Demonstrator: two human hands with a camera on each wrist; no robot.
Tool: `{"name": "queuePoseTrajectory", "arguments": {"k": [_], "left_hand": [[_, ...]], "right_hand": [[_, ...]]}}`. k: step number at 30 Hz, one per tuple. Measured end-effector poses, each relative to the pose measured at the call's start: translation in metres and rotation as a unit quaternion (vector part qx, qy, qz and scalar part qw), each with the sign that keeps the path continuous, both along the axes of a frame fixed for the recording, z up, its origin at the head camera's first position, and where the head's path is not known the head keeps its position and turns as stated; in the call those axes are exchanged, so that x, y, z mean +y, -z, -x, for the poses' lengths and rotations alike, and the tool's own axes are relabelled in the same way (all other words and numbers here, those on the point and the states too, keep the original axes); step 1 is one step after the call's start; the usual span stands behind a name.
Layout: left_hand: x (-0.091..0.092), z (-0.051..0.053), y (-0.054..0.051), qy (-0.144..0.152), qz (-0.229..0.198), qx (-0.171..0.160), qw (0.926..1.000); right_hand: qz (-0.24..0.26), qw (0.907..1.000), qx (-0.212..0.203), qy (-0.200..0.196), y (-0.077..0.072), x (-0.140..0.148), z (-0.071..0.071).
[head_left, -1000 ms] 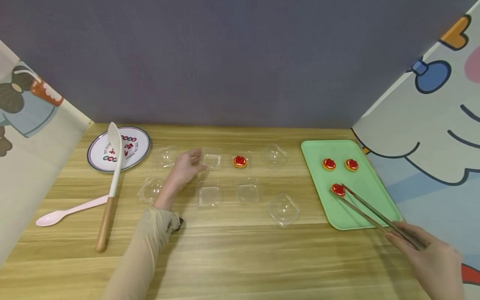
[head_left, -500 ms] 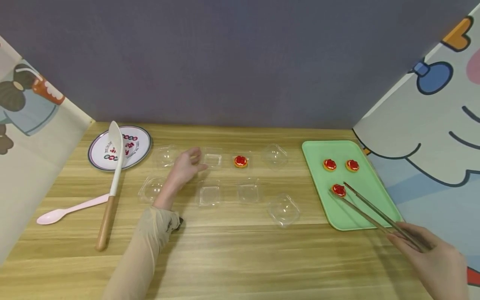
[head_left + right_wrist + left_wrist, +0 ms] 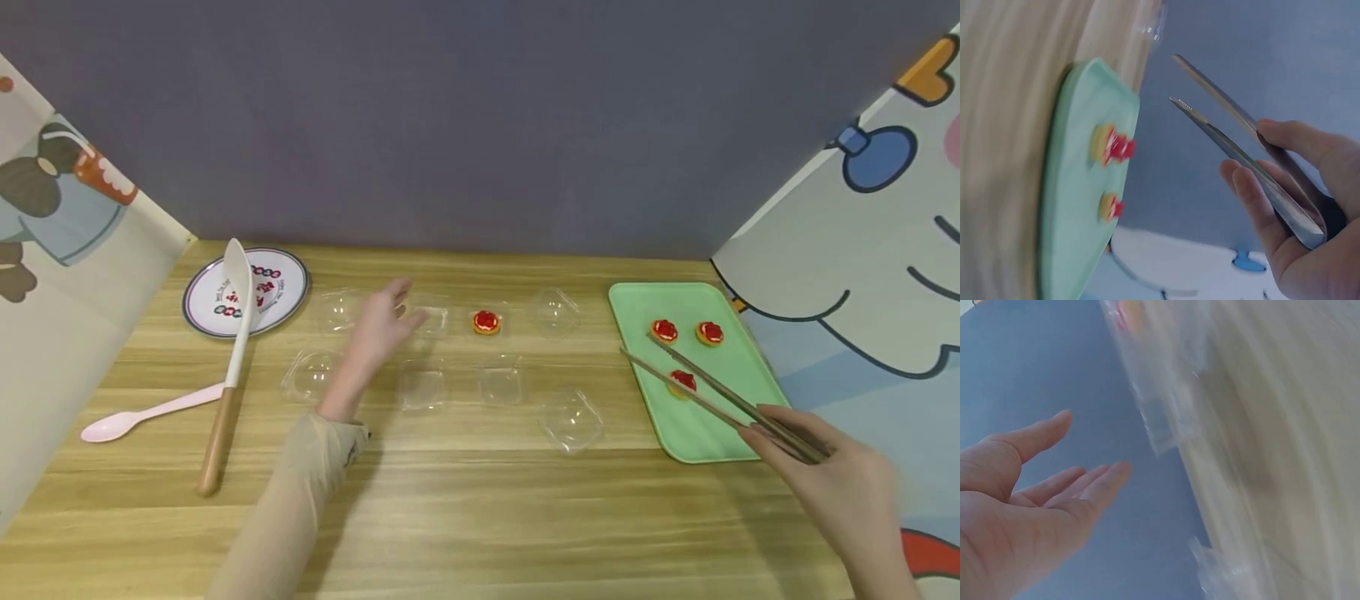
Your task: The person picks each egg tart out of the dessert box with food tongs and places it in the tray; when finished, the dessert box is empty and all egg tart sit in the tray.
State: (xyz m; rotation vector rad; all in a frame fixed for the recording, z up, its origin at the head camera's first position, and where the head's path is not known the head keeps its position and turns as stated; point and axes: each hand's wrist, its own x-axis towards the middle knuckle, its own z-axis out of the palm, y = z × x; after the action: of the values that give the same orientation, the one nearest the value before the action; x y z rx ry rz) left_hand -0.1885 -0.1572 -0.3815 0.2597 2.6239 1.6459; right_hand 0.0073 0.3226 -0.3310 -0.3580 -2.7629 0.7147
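Note:
My right hand [image 3: 840,475] grips a pair of metal tongs [image 3: 1260,169] over the green tray [image 3: 720,433]. The tongs' tips stand apart, and nothing is between them in the right wrist view. Below lie three small tarts with red topping: a front tart [image 3: 682,382], partly covered by the tongs, and two behind it, a left tart [image 3: 663,331] and a right tart [image 3: 709,333]. My left hand [image 3: 378,329], fingers loosely extended and holding nothing, hovers beside a clear plastic box [image 3: 435,318]. Another tart [image 3: 486,322] sits in the clear box right of that.
Several clear plastic boxes spread across the middle, among them a front box [image 3: 498,385] and an open domed lid [image 3: 572,421]. At left a patterned plate [image 3: 285,304] lies under a white ladle [image 3: 237,350] with a wooden handle, near a pink spoon [image 3: 135,421]. A grey wall [image 3: 450,125] closes the back.
The tongs have come away from the front tart, rising and shifting left, while the tart stays on the tray. My left hand has moved slightly up and right, its fingers spreading.

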Motion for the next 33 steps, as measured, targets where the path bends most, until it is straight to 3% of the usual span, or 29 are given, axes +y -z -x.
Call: {"name": "queuePoseTrajectory", "arguments": {"k": [2,7,13,24,33], "left_hand": [[0.007,0.0,-0.003,0.01,-0.009,0.004,0.9999],[0.026,0.001,-0.002,0.034,-0.027,0.005,0.9991],[0.044,0.001,0.001,0.054,-0.003,0.002,0.9985],[0.063,0.001,0.01,0.071,0.057,-0.007,0.9958],[0.071,0.001,0.013,0.077,0.067,-0.031,0.9943]], "right_hand": [[-0.003,0.9998,0.008,-0.018,-0.002,-0.008,0.009],[0.051,0.993,0.035,-0.101,-0.004,-0.031,0.034],[0.068,0.9817,0.041,-0.173,-0.005,-0.058,0.061],[0.076,0.9706,0.01,-0.228,-0.002,-0.093,0.094],[0.042,0.9643,0.019,-0.261,-0.003,-0.108,0.114]]}}
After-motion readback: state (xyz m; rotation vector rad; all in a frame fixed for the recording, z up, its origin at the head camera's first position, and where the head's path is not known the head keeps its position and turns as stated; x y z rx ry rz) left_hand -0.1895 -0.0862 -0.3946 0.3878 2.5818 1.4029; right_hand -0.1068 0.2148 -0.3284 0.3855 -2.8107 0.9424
